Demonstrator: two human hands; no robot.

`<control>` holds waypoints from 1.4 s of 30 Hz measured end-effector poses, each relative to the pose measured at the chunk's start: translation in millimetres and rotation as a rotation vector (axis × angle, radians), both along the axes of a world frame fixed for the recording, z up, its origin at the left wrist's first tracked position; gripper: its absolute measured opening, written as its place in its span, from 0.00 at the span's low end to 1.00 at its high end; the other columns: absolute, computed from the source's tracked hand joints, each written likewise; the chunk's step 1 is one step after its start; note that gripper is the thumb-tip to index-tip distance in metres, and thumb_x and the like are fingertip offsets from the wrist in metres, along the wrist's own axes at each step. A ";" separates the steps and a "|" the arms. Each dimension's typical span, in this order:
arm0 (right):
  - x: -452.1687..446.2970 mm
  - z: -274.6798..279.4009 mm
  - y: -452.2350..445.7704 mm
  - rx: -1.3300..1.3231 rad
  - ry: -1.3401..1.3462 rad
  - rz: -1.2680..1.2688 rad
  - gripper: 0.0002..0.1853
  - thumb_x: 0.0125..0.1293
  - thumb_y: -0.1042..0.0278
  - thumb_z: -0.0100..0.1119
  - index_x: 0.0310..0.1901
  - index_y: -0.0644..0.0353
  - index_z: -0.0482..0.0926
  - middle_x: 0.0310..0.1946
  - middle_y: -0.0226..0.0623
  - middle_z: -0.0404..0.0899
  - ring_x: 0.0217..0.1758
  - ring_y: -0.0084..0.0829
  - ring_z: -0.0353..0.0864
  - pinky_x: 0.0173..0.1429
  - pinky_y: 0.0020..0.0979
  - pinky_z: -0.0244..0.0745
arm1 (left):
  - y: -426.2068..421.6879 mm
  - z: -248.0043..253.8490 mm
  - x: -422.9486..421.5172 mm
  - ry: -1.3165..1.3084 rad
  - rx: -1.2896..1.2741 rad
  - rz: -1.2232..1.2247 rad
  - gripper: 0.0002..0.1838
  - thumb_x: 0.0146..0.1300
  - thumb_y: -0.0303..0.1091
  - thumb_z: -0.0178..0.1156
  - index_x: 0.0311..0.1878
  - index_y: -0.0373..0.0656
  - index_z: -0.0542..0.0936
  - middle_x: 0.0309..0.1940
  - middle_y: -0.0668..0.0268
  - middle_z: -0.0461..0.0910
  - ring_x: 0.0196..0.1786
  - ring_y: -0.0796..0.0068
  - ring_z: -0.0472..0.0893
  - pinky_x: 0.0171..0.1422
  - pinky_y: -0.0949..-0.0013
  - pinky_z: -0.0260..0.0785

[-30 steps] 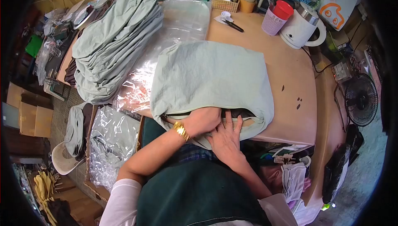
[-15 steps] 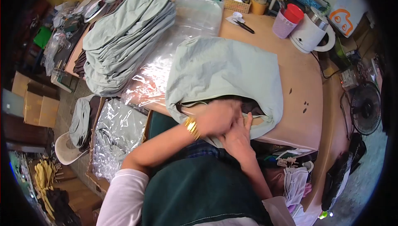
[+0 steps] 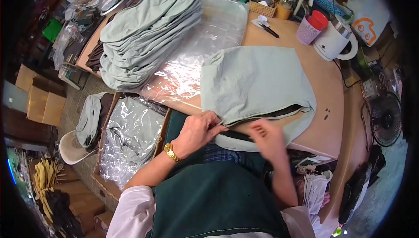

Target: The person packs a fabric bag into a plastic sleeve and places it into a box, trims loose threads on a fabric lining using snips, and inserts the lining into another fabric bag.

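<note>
A pale grey-green fabric bag (image 3: 257, 74) lies on the table with its long zipped opening towards me. Dark lining shows inside the gap. My left hand (image 3: 197, 133), with a gold watch on the wrist, pinches the bag's edge at the left end of the zip. Over the right part of the opening is my right hand (image 3: 271, 141), its fingers curled and smeared by motion. Whether it touches the bag or holds anything cannot be made out.
A stack of similar grey-green bags (image 3: 144, 32) stands at the back left, beside clear plastic sheets (image 3: 218, 19). A box with plastic-wrapped bags (image 3: 131, 137) sits lower left. Black-handled snips (image 3: 267, 28), a cup (image 3: 307, 30), a white kettle (image 3: 329, 41) and a fan (image 3: 386, 118) are to the right.
My left hand has come out from the middle of the opening to its left end and pinches the edge there. My right hand has moved slightly right and up. The opening looks narrower.
</note>
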State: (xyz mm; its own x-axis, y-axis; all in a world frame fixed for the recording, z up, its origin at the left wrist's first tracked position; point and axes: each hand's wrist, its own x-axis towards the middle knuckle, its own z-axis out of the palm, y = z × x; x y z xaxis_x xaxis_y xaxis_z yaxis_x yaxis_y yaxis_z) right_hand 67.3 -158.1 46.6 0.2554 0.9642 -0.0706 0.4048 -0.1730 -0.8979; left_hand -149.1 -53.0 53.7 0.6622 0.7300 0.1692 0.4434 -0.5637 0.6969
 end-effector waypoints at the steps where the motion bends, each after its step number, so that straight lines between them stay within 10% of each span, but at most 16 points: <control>1: -20.0 -1.3 -0.4 -0.003 0.055 0.015 0.11 0.59 0.70 0.70 0.39 0.63 0.79 0.33 0.40 0.85 0.36 0.29 0.87 0.39 0.28 0.79 | -4.0 -0.1 3.7 -0.032 0.019 -0.005 0.13 0.55 0.36 0.72 0.32 0.38 0.79 0.24 0.58 0.79 0.25 0.60 0.80 0.30 0.64 0.70; 16: -63.4 -41.6 -2.9 0.118 0.082 -0.008 0.10 0.61 0.79 0.63 0.42 0.67 0.75 0.35 0.44 0.83 0.37 0.32 0.85 0.41 0.32 0.77 | -18.3 -11.6 14.2 -0.218 -0.116 0.037 0.11 0.59 0.32 0.70 0.27 0.37 0.80 0.19 0.60 0.78 0.19 0.72 0.76 0.25 0.69 0.67; 18: -64.9 -39.3 -2.7 0.244 0.007 -0.054 0.08 0.59 0.75 0.64 0.39 0.64 0.77 0.32 0.44 0.79 0.34 0.46 0.81 0.38 0.40 0.74 | -17.8 -11.8 14.2 -0.222 -0.078 0.025 0.11 0.58 0.32 0.71 0.27 0.36 0.80 0.18 0.62 0.79 0.19 0.79 0.75 0.25 0.72 0.67; 27: -50.2 -27.8 -2.3 0.758 -0.593 -0.157 0.07 0.52 0.76 0.70 0.33 0.61 0.81 0.24 0.34 0.71 0.26 0.36 0.72 0.30 0.36 0.66 | -18.4 -9.9 17.6 -0.214 -0.199 0.054 0.14 0.60 0.35 0.69 0.26 0.36 0.78 0.15 0.61 0.75 0.17 0.74 0.72 0.23 0.69 0.64; 42: -54.3 -33.6 -1.8 0.578 -0.448 -0.034 0.23 0.52 0.79 0.67 0.51 0.63 0.74 0.27 0.36 0.78 0.27 0.38 0.80 0.32 0.36 0.77 | -9.1 -18.5 23.4 -0.416 -0.903 0.023 0.20 0.68 0.44 0.63 0.25 0.41 0.73 0.15 0.73 0.72 0.18 0.88 0.69 0.22 0.79 0.61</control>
